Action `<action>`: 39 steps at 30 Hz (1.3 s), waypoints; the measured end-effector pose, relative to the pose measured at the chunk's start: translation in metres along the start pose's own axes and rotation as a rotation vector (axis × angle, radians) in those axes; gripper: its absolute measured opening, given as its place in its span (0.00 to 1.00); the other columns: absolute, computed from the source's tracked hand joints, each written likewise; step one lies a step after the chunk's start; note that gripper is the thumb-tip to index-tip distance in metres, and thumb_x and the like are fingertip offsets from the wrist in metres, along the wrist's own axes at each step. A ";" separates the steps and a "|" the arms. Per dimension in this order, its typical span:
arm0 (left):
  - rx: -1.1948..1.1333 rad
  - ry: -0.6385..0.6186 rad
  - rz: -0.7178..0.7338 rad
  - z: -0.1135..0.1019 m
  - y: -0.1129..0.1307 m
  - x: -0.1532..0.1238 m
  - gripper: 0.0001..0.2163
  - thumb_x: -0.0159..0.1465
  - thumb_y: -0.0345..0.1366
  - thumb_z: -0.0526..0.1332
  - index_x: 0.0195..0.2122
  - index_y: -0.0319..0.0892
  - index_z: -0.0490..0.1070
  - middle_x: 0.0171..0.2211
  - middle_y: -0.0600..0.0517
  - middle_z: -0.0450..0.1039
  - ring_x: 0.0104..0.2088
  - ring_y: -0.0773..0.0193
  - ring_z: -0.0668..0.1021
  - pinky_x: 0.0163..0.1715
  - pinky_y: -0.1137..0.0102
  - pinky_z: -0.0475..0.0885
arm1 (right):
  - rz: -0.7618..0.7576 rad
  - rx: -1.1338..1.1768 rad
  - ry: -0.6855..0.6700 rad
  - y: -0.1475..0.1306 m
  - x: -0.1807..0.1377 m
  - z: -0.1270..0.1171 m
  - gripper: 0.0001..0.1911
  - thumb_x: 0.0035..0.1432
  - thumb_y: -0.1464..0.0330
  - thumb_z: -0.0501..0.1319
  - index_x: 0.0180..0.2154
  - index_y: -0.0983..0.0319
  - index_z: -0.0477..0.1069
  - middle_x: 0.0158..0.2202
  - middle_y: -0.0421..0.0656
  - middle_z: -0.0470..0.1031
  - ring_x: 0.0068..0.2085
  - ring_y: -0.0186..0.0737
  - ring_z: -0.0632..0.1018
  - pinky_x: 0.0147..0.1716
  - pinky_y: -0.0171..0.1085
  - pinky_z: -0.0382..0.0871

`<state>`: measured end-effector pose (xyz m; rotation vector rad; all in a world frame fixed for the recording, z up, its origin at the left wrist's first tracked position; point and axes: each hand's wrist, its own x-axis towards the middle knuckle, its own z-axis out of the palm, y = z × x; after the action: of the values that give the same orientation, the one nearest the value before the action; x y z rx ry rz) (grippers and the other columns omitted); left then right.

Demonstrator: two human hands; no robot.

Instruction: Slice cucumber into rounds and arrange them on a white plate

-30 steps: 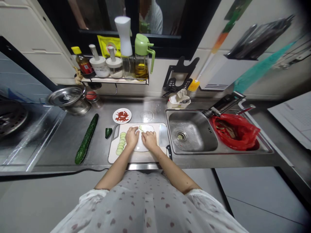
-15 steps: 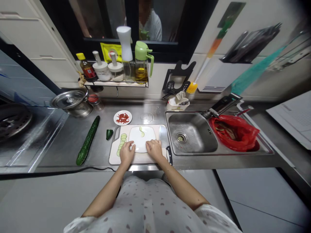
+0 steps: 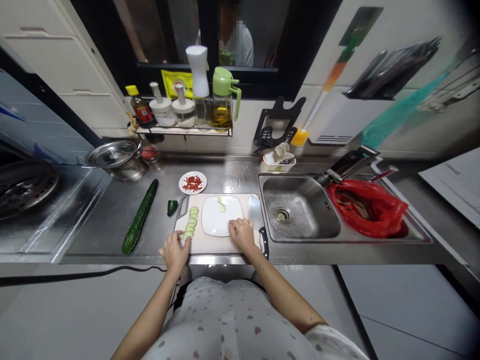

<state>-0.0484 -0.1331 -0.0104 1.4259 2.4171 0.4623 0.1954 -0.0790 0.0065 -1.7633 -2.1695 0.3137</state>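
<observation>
A square white plate (image 3: 215, 222) lies on the cutting board (image 3: 210, 245), with a few thin cucumber slices (image 3: 221, 204) on it. My right hand (image 3: 243, 235) grips its lower right edge with curled fingers. At the near end of a row of overlapping cucumber slices (image 3: 191, 222) is my left hand (image 3: 175, 252), thumb and fingers apart, holding nothing. Whether its fingertips touch the slices, I cannot tell. A kitchen knife (image 3: 255, 212) lies along the board's right side, its black handle towards me. Left of the board rests a cut cucumber end (image 3: 172, 207).
A whole cucumber (image 3: 140, 217) lies on the steel counter at left. Behind the board sits a small plate of chopped red pieces (image 3: 192, 183). The sink (image 3: 300, 205) is at right, with a red plastic bag (image 3: 375, 215) beyond it. A lidded pot (image 3: 118, 160) stands back left.
My left hand has let go of the plate and moved left to the row of cucumber slices. My right hand has stayed at the plate's right edge. The view has shifted slightly.
</observation>
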 end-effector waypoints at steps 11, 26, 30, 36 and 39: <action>0.074 -0.040 -0.033 0.003 -0.008 -0.003 0.16 0.61 0.48 0.57 0.46 0.47 0.71 0.44 0.46 0.71 0.47 0.47 0.71 0.46 0.55 0.57 | 0.001 0.047 0.055 0.000 -0.007 0.000 0.13 0.65 0.68 0.54 0.37 0.59 0.77 0.32 0.43 0.77 0.36 0.39 0.69 0.41 0.39 0.49; -0.171 -0.014 -0.061 0.011 -0.012 -0.001 0.11 0.59 0.42 0.59 0.41 0.45 0.68 0.35 0.50 0.76 0.40 0.54 0.75 0.43 0.62 0.60 | -0.004 0.058 0.077 -0.003 -0.011 -0.004 0.14 0.65 0.67 0.53 0.37 0.59 0.77 0.32 0.44 0.76 0.36 0.40 0.70 0.41 0.39 0.51; -0.323 0.014 -0.059 0.012 -0.011 -0.001 0.11 0.58 0.44 0.60 0.39 0.45 0.69 0.33 0.52 0.76 0.33 0.60 0.74 0.38 0.66 0.62 | -0.004 0.064 0.079 -0.003 -0.012 -0.003 0.14 0.65 0.67 0.53 0.37 0.59 0.77 0.31 0.44 0.76 0.35 0.40 0.70 0.40 0.39 0.51; -0.758 0.009 -0.028 0.010 0.012 0.005 0.15 0.54 0.48 0.64 0.35 0.42 0.71 0.27 0.54 0.72 0.25 0.67 0.69 0.29 0.72 0.63 | -0.009 0.152 0.118 -0.006 -0.008 -0.004 0.13 0.64 0.67 0.53 0.39 0.60 0.77 0.30 0.43 0.75 0.35 0.40 0.71 0.40 0.39 0.55; -0.974 -0.066 0.013 0.006 0.033 0.011 0.16 0.51 0.47 0.66 0.34 0.41 0.71 0.27 0.54 0.71 0.28 0.67 0.72 0.31 0.73 0.65 | -0.020 0.255 0.133 -0.009 0.001 -0.010 0.12 0.63 0.68 0.54 0.40 0.61 0.76 0.30 0.44 0.74 0.35 0.41 0.71 0.40 0.39 0.59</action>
<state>-0.0251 -0.1075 -0.0028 0.9639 1.6773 1.3234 0.1904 -0.0801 0.0192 -1.5746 -1.9571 0.4341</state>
